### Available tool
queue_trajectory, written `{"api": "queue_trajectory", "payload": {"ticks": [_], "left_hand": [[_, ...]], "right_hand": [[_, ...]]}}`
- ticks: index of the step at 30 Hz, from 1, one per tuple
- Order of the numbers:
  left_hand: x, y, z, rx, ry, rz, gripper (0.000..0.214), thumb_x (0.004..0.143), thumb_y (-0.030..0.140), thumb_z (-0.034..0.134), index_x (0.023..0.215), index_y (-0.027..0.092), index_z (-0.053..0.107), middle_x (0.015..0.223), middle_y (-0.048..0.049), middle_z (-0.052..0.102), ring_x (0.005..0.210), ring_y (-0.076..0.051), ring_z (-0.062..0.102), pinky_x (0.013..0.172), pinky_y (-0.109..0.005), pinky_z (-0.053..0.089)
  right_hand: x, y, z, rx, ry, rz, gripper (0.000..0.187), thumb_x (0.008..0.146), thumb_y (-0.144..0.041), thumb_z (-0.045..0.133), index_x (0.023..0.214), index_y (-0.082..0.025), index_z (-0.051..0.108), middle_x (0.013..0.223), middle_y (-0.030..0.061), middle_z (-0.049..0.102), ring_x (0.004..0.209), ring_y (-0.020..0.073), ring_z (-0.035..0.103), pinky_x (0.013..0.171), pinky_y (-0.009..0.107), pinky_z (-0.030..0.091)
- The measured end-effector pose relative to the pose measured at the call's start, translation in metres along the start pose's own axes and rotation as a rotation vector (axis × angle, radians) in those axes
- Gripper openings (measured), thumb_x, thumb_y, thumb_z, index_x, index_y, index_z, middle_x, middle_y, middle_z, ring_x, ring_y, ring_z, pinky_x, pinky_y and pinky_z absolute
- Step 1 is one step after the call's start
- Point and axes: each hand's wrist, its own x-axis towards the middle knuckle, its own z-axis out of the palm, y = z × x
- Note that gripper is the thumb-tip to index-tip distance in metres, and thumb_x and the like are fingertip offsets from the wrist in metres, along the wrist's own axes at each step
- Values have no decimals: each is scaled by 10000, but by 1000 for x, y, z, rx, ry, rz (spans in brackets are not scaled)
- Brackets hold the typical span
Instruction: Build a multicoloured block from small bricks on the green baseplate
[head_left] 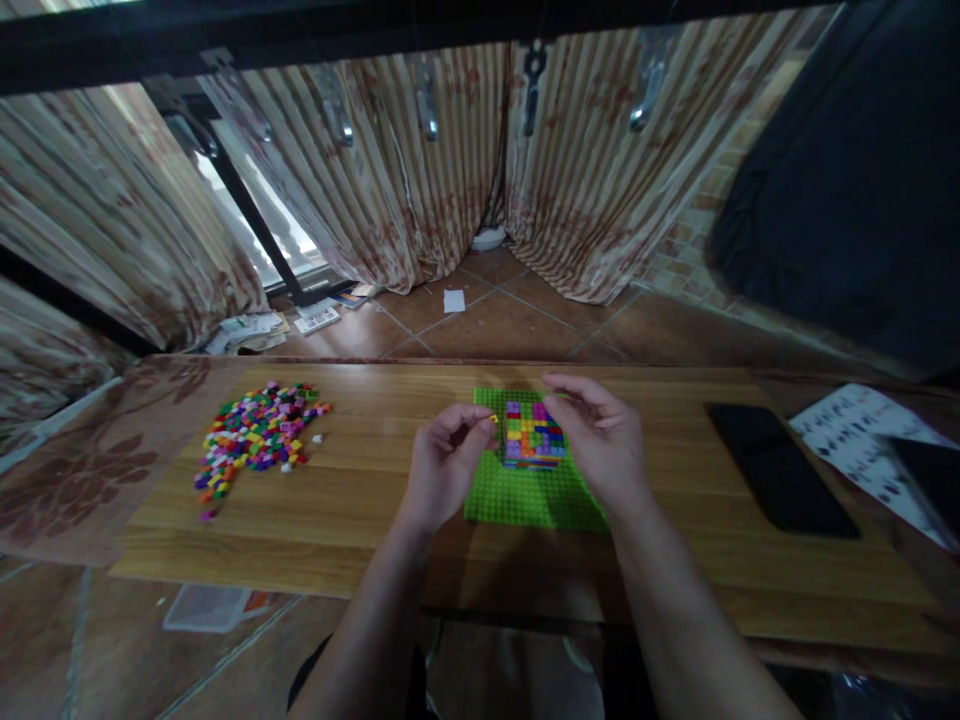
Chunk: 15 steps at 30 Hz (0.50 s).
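Note:
My left hand (pixel 448 457) pinches a small yellow toy brick (pixel 493 420) between thumb and fingertips, over the left part of a green studded baseplate (pixel 540 505). On that baseplate stands a low block built of many-coloured bricks (pixel 532 440), its top a patchwork of purple, yellow, red, orange, green and blue. My right hand (pixel 604 435) is at the block's right far corner, thumb and forefinger slightly apart with nothing visible between them. Whether its thumb touches the block I cannot tell.
A pile of loose coloured bricks (pixel 259 430) lies on the left of the wooden table (pixel 367 500). To the right are a black phone-like slab (pixel 776 465) and a printed white sheet (pixel 855 440). A clear plastic container (pixel 206 608) is on the floor.

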Motion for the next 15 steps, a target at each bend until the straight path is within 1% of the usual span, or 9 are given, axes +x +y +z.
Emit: {"api": "queue_trajectory", "payload": {"ticks": [2, 5, 10, 15], "left_hand": [[0, 2, 1, -6, 4, -28, 149, 813, 281, 647, 849, 137, 655, 722, -4, 640, 621, -105, 605, 612, -224, 501], [0, 3, -1, 21, -16, -66, 181, 832, 307, 617, 786, 134, 645, 671, 0, 621, 579, -100, 583, 578, -218, 482], [0, -1, -6, 179, -156, -129, 288, 860, 346, 569, 662, 139, 603, 595, 9, 569, 555, -93, 533, 557, -207, 431], [-1, -4, -7, 292, -238, -150, 394, 890, 430, 504, 604, 160, 531, 540, 27, 499, 516, -95, 472, 524, -219, 372]], "right_hand": [[-1, -2, 0, -13, -28, -28, 174, 816, -247, 655, 971, -271, 730, 1044, 33, 714, 968, 197, 659, 889, 395, 507], [-2, -4, 1, -24, -18, -44, 156, 819, -244, 653, 950, -268, 734, 1036, 34, 718, 968, 201, 662, 885, 393, 511], [-1, -2, 0, 16, 53, -19, 135, 806, -248, 660, 917, -247, 735, 948, 32, 733, 874, 189, 678, 841, 379, 532], [0, 2, 0, 22, 26, 32, 144, 793, -254, 668, 918, -244, 738, 907, 26, 733, 836, 186, 678, 826, 379, 537]]}}
